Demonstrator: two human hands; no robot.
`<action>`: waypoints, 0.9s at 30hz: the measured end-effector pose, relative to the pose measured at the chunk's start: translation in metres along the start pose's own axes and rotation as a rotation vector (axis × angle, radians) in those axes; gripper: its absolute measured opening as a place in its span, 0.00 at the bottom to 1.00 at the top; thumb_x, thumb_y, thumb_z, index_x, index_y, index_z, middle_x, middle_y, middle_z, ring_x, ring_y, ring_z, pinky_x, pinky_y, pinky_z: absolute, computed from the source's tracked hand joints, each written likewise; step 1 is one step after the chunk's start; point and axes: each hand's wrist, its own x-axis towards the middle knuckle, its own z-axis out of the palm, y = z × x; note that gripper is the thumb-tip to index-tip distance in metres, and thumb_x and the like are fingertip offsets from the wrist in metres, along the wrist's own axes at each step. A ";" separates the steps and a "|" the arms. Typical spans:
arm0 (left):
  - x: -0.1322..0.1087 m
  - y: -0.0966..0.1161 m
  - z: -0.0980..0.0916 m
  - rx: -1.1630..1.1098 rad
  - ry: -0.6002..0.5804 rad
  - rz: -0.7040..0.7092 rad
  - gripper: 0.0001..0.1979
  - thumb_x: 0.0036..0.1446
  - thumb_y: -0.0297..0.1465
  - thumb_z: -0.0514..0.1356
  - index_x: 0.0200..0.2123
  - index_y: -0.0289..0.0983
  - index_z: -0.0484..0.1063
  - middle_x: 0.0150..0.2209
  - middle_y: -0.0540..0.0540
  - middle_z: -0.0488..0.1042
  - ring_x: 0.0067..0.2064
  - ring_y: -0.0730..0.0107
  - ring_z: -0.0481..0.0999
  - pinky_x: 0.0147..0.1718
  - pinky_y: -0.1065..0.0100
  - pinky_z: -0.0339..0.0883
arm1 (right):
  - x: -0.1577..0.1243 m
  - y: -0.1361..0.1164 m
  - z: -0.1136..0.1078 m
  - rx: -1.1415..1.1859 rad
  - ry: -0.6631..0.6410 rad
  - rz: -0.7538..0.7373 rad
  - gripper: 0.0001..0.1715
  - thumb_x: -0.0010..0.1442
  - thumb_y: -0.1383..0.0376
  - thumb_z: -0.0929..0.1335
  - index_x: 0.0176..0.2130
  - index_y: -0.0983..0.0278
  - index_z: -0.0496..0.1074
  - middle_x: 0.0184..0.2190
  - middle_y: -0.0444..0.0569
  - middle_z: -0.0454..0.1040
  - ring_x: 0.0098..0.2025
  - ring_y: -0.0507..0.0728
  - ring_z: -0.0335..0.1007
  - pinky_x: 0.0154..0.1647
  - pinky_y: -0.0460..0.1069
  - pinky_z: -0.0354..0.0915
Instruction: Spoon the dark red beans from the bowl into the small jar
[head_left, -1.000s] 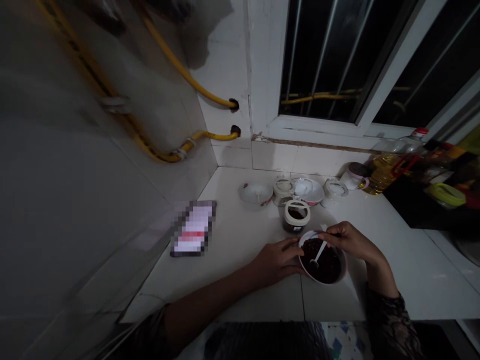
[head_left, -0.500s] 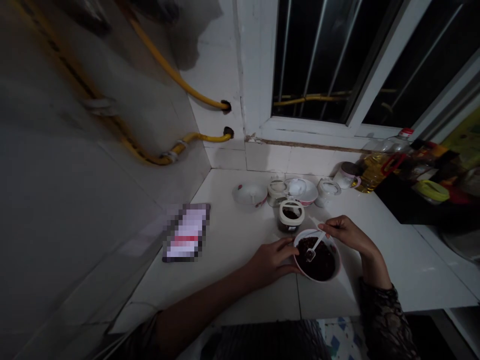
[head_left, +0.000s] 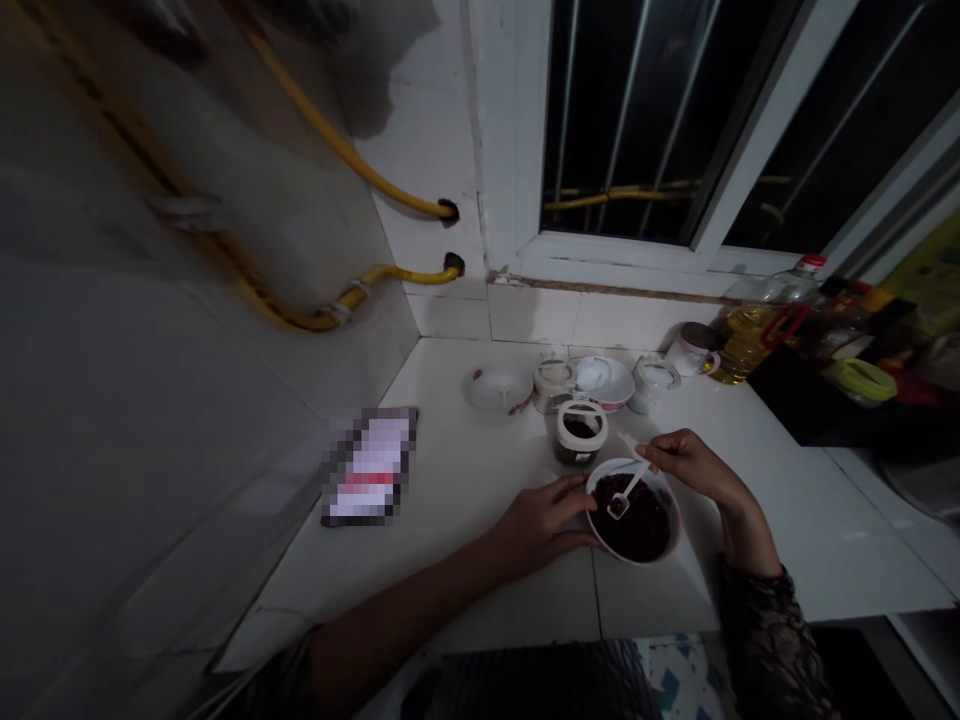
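A small white bowl (head_left: 672, 540) full of a dark red-brown mix stands on the white counter (head_left: 480, 490) in front of me. My left hand (head_left: 541, 524) curls against the bowl's left rim and steadies it. My right hand (head_left: 694, 467) pinches the handle of a small white spoon (head_left: 627, 494) whose tip rests in the mix. Just behind the bowl is an open glass jar (head_left: 578, 431) with a white rim and dark contents.
Behind the jar stand a white dish (head_left: 500, 385), two small jars (head_left: 553, 383) (head_left: 656, 381) and a bowl of white powder (head_left: 606, 379). An oil bottle (head_left: 757, 322) and a dark stove area (head_left: 840, 405) lie right. A blurred phone (head_left: 370, 465) lies left. Yellow pipes (head_left: 352, 297) run along the wall.
The spoon has lifted and shifted left within the bowl, carrying some of the mix. The view has drifted slightly; my left hand stays on the bowl.
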 end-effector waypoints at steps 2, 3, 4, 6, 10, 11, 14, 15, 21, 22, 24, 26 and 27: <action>0.000 0.001 -0.001 0.011 -0.005 0.000 0.18 0.61 0.44 0.55 0.46 0.37 0.68 0.52 0.37 0.70 0.53 0.61 0.73 0.48 0.64 0.70 | 0.001 0.001 -0.001 0.018 -0.007 0.007 0.32 0.50 0.41 0.65 0.16 0.65 0.62 0.14 0.37 0.48 0.20 0.47 0.42 0.21 0.46 0.44; 0.000 0.001 -0.001 0.014 -0.006 -0.001 0.18 0.61 0.44 0.55 0.46 0.37 0.68 0.52 0.37 0.70 0.53 0.61 0.73 0.48 0.64 0.71 | 0.001 0.002 -0.001 0.028 -0.007 0.012 0.32 0.50 0.41 0.66 0.16 0.65 0.62 0.14 0.37 0.48 0.20 0.46 0.42 0.21 0.46 0.43; 0.001 0.001 -0.001 0.013 -0.006 -0.002 0.18 0.61 0.44 0.55 0.46 0.37 0.68 0.52 0.37 0.70 0.52 0.61 0.73 0.47 0.65 0.71 | 0.001 0.002 -0.001 0.037 -0.004 0.017 0.33 0.50 0.41 0.66 0.16 0.65 0.62 0.14 0.37 0.48 0.19 0.46 0.42 0.21 0.46 0.43; 0.001 0.001 -0.001 0.005 -0.003 -0.002 0.18 0.61 0.44 0.55 0.45 0.37 0.68 0.52 0.37 0.70 0.52 0.61 0.73 0.47 0.65 0.71 | 0.000 0.002 -0.002 0.060 0.004 0.036 0.32 0.49 0.41 0.66 0.16 0.65 0.63 0.13 0.37 0.48 0.18 0.46 0.41 0.20 0.45 0.42; 0.001 0.001 -0.002 0.000 -0.003 -0.006 0.18 0.61 0.45 0.55 0.45 0.37 0.68 0.52 0.38 0.70 0.53 0.61 0.73 0.47 0.64 0.71 | 0.002 -0.001 -0.001 0.174 0.065 0.097 0.32 0.47 0.41 0.68 0.16 0.65 0.62 0.11 0.35 0.47 0.15 0.45 0.39 0.16 0.45 0.38; 0.002 0.002 -0.002 -0.001 0.006 -0.004 0.19 0.61 0.45 0.55 0.45 0.37 0.68 0.52 0.38 0.70 0.52 0.61 0.73 0.47 0.64 0.71 | 0.003 -0.002 0.000 0.216 0.093 0.112 0.32 0.46 0.40 0.68 0.17 0.64 0.62 0.11 0.35 0.48 0.15 0.45 0.39 0.16 0.45 0.37; 0.002 0.002 -0.003 -0.006 0.029 0.009 0.19 0.61 0.45 0.54 0.44 0.36 0.69 0.51 0.37 0.71 0.51 0.61 0.74 0.47 0.65 0.71 | 0.010 -0.009 0.003 0.308 0.218 0.116 0.32 0.45 0.39 0.68 0.18 0.64 0.63 0.10 0.36 0.50 0.13 0.45 0.40 0.14 0.44 0.38; 0.002 0.002 -0.003 -0.009 0.029 0.012 0.19 0.61 0.45 0.54 0.44 0.35 0.69 0.50 0.36 0.71 0.51 0.61 0.74 0.47 0.65 0.71 | 0.012 -0.013 0.005 0.311 0.280 0.096 0.32 0.46 0.39 0.67 0.18 0.64 0.63 0.10 0.36 0.51 0.13 0.45 0.40 0.14 0.45 0.38; 0.001 0.002 -0.003 -0.018 0.006 -0.015 0.18 0.60 0.44 0.57 0.45 0.36 0.69 0.52 0.37 0.70 0.52 0.61 0.73 0.48 0.64 0.70 | 0.015 -0.033 0.022 -0.091 0.707 -0.221 0.30 0.59 0.44 0.62 0.21 0.65 0.68 0.14 0.44 0.62 0.18 0.49 0.55 0.21 0.46 0.52; 0.001 0.002 -0.003 -0.013 0.007 -0.018 0.18 0.59 0.44 0.57 0.45 0.36 0.69 0.52 0.37 0.70 0.52 0.61 0.73 0.48 0.65 0.70 | 0.014 -0.034 0.025 -0.206 0.715 -0.283 0.29 0.61 0.47 0.61 0.22 0.65 0.70 0.17 0.47 0.66 0.20 0.51 0.59 0.24 0.46 0.55; 0.001 0.002 -0.002 0.000 0.011 -0.015 0.18 0.59 0.44 0.57 0.45 0.37 0.69 0.51 0.38 0.71 0.52 0.61 0.74 0.47 0.65 0.71 | 0.014 -0.035 0.030 -0.421 0.682 -0.381 0.27 0.63 0.50 0.61 0.24 0.65 0.72 0.21 0.51 0.71 0.24 0.53 0.64 0.28 0.47 0.56; 0.001 0.002 -0.002 0.012 0.018 -0.008 0.18 0.59 0.44 0.57 0.45 0.37 0.69 0.50 0.38 0.71 0.51 0.61 0.74 0.46 0.65 0.71 | 0.013 -0.034 0.032 -0.551 0.650 -0.434 0.26 0.63 0.52 0.61 0.24 0.65 0.73 0.21 0.53 0.72 0.24 0.54 0.65 0.29 0.48 0.56; 0.002 0.002 -0.002 0.015 0.021 -0.006 0.18 0.59 0.44 0.57 0.45 0.36 0.69 0.50 0.37 0.71 0.51 0.61 0.74 0.46 0.65 0.71 | 0.012 -0.034 0.031 -0.565 0.650 -0.447 0.26 0.63 0.52 0.61 0.23 0.65 0.73 0.21 0.53 0.72 0.24 0.54 0.64 0.29 0.48 0.56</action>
